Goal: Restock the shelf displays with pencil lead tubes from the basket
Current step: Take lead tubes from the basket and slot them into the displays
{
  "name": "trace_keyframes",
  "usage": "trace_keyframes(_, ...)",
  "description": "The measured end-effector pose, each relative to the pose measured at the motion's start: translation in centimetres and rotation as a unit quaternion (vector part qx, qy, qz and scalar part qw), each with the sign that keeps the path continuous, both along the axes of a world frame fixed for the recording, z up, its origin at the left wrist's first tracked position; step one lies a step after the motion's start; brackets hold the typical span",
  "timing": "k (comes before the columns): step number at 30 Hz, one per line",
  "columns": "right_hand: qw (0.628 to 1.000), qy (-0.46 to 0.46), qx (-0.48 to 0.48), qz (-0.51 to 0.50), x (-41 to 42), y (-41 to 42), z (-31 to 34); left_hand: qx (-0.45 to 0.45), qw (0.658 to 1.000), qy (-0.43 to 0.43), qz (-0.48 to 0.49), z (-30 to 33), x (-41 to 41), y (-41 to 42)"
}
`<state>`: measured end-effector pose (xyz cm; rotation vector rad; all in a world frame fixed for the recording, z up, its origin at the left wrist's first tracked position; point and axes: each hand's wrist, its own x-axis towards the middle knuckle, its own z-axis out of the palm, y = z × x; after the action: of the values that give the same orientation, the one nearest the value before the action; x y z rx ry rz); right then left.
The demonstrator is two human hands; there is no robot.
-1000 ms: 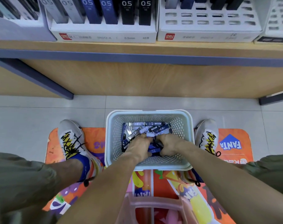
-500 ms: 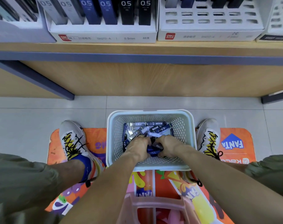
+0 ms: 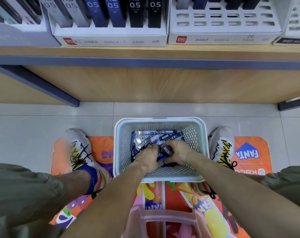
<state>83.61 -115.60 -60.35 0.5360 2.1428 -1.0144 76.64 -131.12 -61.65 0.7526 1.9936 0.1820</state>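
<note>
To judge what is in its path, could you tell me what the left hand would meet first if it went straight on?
Probably the loose lead tubes just beyond the left hand, then the basket's far wall; depth is unclear.

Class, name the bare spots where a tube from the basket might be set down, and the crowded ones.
Free: empty slots in the right display box; tiled floor left of the basket. Crowded: left display box; basket bottom, both hands amid tubes.
</note>
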Motion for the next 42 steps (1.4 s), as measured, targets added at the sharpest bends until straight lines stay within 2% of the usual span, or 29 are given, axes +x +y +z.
trace_keyframes(8, 0.999, 0.028, -0.014, -0.029, -0.3, 0.0, -0.1, -0.001, 1.0, -0.027, 0.003, 0.3, -0.4, 0.4)
trace_keyframes(10, 0.997, 0.041, -0.014, -0.066, -0.2, 0.2, -0.2, 0.004, 0.998, -0.047, 0.038, 0.2, -0.6, 0.3)
trace_keyframes(13, 0.992, 0.035, -0.042, -0.115, -0.3, 0.5, -0.4, 0.037, 0.982, -0.097, 0.157, 0.0, -0.9, -0.2)
trace_keyframes(17, 0.989, 0.027, -0.065, -0.128, -0.7, 0.5, -0.2, 0.064, 0.924, -0.192, 0.325, -0.1, -1.0, -0.7)
trace_keyframes(21, 0.988, 0.02, -0.07, -0.139, -0.9, 0.4, -0.1, 0.102, 0.878, -0.23, 0.408, 0.0, -1.2, -0.6)
trace_keyframes(26, 0.967, -0.017, -0.101, -0.234, -0.7, 0.6, -0.2, 0.125, 0.8, -0.283, 0.514, 0.5, -1.4, -0.7)
trace_keyframes(34, 0.953, -0.02, -0.119, -0.276, -0.1, 0.3, -1.1, 0.148, 0.716, -0.321, 0.601, 0.4, -1.7, -0.8)
trace_keyframes(38, 0.946, -0.013, -0.145, -0.289, -0.4, 0.0, -0.5, 0.169, 0.695, -0.331, 0.616, 0.7, -1.6, -0.4)
trace_keyframes(42, 0.924, 0.002, -0.174, -0.341, -0.6, -0.2, -0.2, 0.186, 0.639, -0.33, 0.669, 1.2, -1.5, 0.0)
